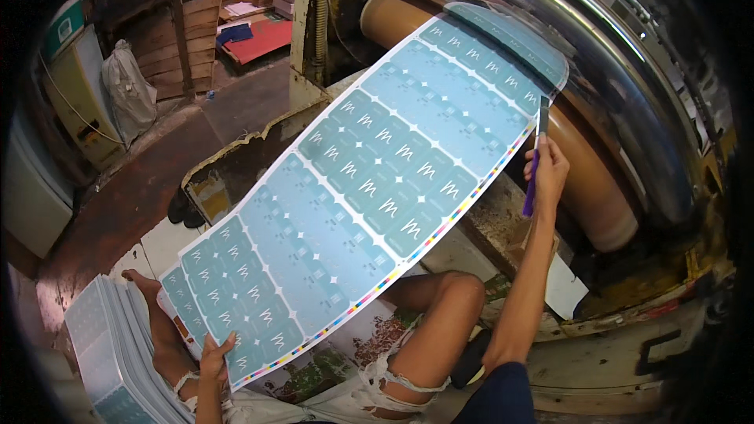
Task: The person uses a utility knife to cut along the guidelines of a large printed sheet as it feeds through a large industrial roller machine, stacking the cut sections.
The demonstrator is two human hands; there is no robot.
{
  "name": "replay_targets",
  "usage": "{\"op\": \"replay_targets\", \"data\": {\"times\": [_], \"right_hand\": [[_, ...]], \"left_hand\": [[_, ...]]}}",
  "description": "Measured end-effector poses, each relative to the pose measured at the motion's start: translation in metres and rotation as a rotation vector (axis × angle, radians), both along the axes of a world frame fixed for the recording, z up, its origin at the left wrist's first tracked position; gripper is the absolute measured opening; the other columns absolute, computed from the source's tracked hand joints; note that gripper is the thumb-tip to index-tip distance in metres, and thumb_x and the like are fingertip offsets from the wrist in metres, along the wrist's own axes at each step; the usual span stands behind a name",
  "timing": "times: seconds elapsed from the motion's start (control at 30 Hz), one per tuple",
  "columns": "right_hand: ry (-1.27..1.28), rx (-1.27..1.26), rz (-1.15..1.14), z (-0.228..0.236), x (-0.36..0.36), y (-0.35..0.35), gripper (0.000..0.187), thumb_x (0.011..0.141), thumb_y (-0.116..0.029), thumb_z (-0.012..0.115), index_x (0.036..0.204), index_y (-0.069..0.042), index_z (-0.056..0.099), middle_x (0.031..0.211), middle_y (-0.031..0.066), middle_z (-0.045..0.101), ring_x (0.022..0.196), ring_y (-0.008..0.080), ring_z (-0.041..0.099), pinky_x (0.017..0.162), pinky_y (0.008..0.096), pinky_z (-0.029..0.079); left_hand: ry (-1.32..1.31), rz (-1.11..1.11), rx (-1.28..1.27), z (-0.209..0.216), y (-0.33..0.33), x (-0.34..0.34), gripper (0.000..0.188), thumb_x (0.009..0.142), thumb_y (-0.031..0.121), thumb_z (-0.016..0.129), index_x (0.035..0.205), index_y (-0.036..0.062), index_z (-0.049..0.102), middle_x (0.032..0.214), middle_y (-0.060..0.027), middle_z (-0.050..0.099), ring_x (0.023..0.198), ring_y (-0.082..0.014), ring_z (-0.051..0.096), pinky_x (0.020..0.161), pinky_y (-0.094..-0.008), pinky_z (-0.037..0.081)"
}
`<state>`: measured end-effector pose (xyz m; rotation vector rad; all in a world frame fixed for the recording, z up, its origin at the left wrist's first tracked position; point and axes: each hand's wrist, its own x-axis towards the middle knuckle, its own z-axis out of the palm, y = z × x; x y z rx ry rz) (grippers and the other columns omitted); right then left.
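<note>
A long printed sheet (pixel 353 204), green and pale blue with rows of label panels and a colour strip along its right edge, slopes from the rollers down over my lap. My left hand (pixel 214 360) is closed on its near edge, thumb on top. In my right hand (pixel 550 169) is a cutter knife (pixel 531 192) with a purple handle, pointing up and away. Its flat blade lies at the sheet's right edge, close to the rollers; whether it touches the paper I cannot tell. The sheet's far end curls up against a shiny metal roller (pixel 628 71).
A brown roller (pixel 589 180) runs beneath the metal one. A stack of printed sheets (pixel 90 330) stands at the lower left beside my leg. A worn metal machine edge (pixel 251 137) borders the sheet's left. Farther back are a white sack (pixel 128 90) and a red board (pixel 263 41).
</note>
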<state>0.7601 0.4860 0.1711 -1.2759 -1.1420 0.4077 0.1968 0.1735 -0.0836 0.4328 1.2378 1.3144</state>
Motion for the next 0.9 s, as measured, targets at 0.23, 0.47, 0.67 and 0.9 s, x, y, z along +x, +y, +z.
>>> {"op": "replay_targets", "data": {"times": [0.23, 0.47, 0.67, 0.9], "right_hand": [[-0.066, -0.138, 0.023, -0.048, 0.047, 0.045, 0.034, 0.097, -0.032, 0.056, 0.103, 0.001, 0.063, 0.068, 0.0057, 0.06, 0.045, 0.0085, 0.051, 0.04, 0.0233, 0.039], [-0.685, 0.221, -0.421, -0.057, 0.048, 0.036, 0.033, 0.083, -0.01, 0.069, 0.115, -0.006, 0.061, 0.077, 0.0086, 0.06, 0.057, 0.0205, 0.058, 0.053, 0.0334, 0.049], [-1.366, 0.111, -0.003, -0.003, 0.082, 0.048, 0.072, 0.07, 0.007, 0.065, 0.134, -0.022, 0.052, 0.131, 0.0146, 0.055, 0.088, 0.0315, 0.066, 0.074, 0.0439, 0.053], [-1.056, -0.301, 0.199, 0.097, 0.075, 0.065, 0.034, 0.078, 0.006, 0.058, 0.107, -0.005, 0.07, 0.092, 0.0206, 0.07, 0.074, 0.024, 0.067, 0.072, 0.0341, 0.052]], "left_hand": [[0.059, -0.015, 0.037, 0.013, -0.016, -0.007, 0.047, 0.084, 0.001, 0.067, 0.126, -0.0017, 0.047, 0.108, -0.0085, 0.062, 0.092, -0.0168, 0.062, 0.08, -0.0322, 0.053], [0.066, 0.026, -0.059, 0.025, -0.029, -0.009, 0.046, 0.083, 0.005, 0.069, 0.124, -0.0026, 0.049, 0.105, -0.0093, 0.064, 0.087, -0.0173, 0.064, 0.077, -0.0318, 0.055], [-0.022, 0.073, -0.055, 0.036, -0.05, 0.0, 0.05, 0.085, -0.001, 0.065, 0.131, -0.0003, 0.045, 0.11, -0.0089, 0.063, 0.093, -0.0194, 0.063, 0.082, -0.034, 0.054], [0.209, 0.279, 0.104, 0.061, -0.056, 0.028, 0.042, 0.086, 0.001, 0.066, 0.125, -0.0022, 0.05, 0.106, -0.0113, 0.065, 0.09, -0.0202, 0.063, 0.08, -0.035, 0.054]]}}
